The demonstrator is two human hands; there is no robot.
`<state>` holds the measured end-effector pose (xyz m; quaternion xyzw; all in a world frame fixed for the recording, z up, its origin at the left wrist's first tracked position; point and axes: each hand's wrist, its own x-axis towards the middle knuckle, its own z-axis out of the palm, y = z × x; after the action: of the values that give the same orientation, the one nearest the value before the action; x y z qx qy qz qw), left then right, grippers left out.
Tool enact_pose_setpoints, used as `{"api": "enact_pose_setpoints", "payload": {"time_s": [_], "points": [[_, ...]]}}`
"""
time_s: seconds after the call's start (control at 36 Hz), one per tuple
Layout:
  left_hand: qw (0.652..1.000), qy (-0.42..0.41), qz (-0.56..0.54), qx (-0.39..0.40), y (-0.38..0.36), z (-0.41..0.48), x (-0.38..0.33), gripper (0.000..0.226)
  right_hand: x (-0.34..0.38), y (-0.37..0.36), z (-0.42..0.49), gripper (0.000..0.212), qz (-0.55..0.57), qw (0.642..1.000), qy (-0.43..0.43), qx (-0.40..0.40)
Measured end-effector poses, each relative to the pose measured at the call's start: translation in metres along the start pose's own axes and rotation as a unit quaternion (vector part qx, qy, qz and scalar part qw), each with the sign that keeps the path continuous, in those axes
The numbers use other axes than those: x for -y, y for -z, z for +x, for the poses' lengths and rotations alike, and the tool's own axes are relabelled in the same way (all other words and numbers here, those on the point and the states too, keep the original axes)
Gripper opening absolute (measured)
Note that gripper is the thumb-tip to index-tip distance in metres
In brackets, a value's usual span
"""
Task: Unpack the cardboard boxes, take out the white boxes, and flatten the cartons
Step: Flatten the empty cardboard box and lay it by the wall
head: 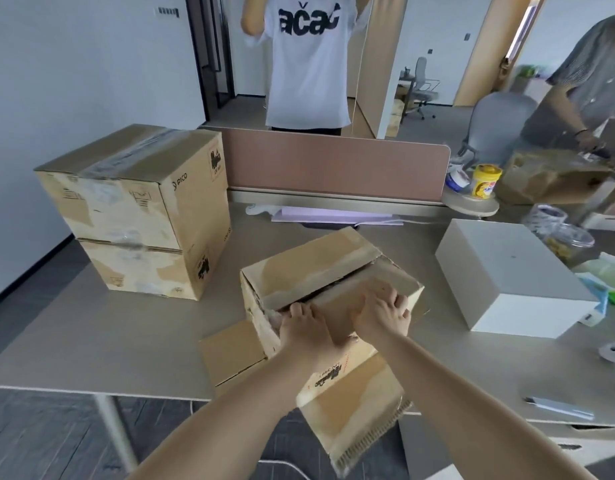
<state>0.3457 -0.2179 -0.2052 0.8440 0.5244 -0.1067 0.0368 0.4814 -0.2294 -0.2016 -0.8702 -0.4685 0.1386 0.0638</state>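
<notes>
left hand (303, 328) and right hand (382, 315) are hooking fingers over the carton (309, 268) flap edge, so i'd be pulling both sides evenly

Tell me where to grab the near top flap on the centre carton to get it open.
Take the near flap by its free edge at the centre slit, from above, fingertips hooked into the gap. The slit stands open and the far flap sits slightly higher, so that edge is exposed.
</notes>
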Motion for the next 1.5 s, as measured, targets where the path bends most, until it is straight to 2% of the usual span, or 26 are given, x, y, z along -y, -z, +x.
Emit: {"api": "enact_pose_setpoints", "payload": {"time_s": [0.11,0.17,0.25,0.28,0.36,0.44,0.56,0.64,0.72,0.83,0.97,1.17,1.25,1.31,1.39,1.5], "points": [[0.998,-0.048,-0.049,-0.011,0.007,0.004,-0.003,0.082,-0.011,0.004,0.008,0.065,0.025,0.998,-0.027,0.047],[0.994,-0.081,-0.042,-0.056,0.009,0.012,0.011,0.067,-0.018,0.003,0.011,0.065,0.022,0.998,-0.008,0.05],[0.987,-0.078,-0.038,-0.134,0.01,0.028,0.029,0.051,-0.029,0.0,0.016,0.068,0.011,0.999,0.034,0.039],[0.989,-0.066,-0.032,-0.127,0.011,0.032,0.033,0.055,-0.032,0.0,0.017,0.069,0.008,0.998,0.042,0.039],[0.999,-0.015,0.0,-0.041,0.009,0.044,0.037,0.077,-0.036,0.0,0.019,0.072,-0.001,0.997,0.062,0.044],[1.0,0.02,0.007,0.012,0.002,0.055,0.036,0.075,-0.039,0.0,0.024,0.072,0.001,0.996,0.075,0.045],[0.998,0.021,0.05,0.017,0.006,0.058,0.027,0.06,-0.041,0.001,0.03,0.073,0.003,0.995,0.084,0.049],[0.991,-0.012,0.132,0.029,0.014,0.053,0.016,0.063,-0.043,0.002,0.033,0.074,0.006,0.995,0.091,0.049],[0.98,-0.059,0.189,-0.009,0.02,0.049,0.013,0.065,-0.043,0.002,0.035,0.076,0.014,0.994,0.1,0.041],[0.973,-0.09,0.204,-0.054,0.029,0.048,0.019,0.066,-0.044,0.004,0.039,0.074,0.03,0.992,0.113,0.037],[0.979,-0.077,0.182,-0.053,0.041,0.042,0.02,0.06,-0.046,0.004,0.041,0.077,0.039,0.991,0.118,0.042],[0.985,-0.064,0.147,-0.065,0.059,0.033,0.022,0.033,-0.044,0.003,0.042,0.077,0.036,0.992,0.115,0.047],[0.988,-0.06,0.127,-0.067,0.062,0.028,0.024,0.031,-0.042,0.004,0.042,0.077,0.033,0.992,0.112,0.053],[0.992,-0.048,0.091,-0.073,0.066,0.026,0.028,0.03,-0.043,0.004,0.042,0.078,0.025,0.992,0.109,0.057],[0.992,0.005,-0.011,-0.128,0.083,0.031,0.053,0.026,-0.048,0.004,0.039,0.078,0.0,0.992,0.108,0.061],[0.985,0.054,-0.085,-0.142,0.096,0.033,0.092,0.038,-0.043,0.009,0.036,0.072,-0.012,0.991,0.109,0.072]]}}
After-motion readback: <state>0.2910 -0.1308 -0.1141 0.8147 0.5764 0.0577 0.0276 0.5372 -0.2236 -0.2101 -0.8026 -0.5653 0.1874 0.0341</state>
